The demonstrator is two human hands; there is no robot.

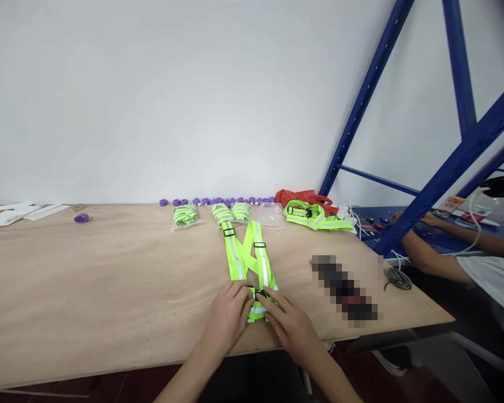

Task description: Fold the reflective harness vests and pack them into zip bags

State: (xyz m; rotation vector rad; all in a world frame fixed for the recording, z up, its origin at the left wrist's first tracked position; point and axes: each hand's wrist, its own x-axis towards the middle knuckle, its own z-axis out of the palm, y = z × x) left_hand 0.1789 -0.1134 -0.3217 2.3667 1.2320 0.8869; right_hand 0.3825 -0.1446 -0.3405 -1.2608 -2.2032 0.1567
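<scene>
Neon vest (248,258) flat on plywood table (109,291); left hand (229,313) pinning near end, right hand (292,324) pinching black buckle (261,294); probably fastening; needs steady alignment next.

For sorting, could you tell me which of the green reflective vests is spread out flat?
The vest under both hands; the others are bagged or bunched by the wall.

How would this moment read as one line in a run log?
left hand: on reflective vest | right hand: at black buckle | vest: flat on wooden table
</scene>
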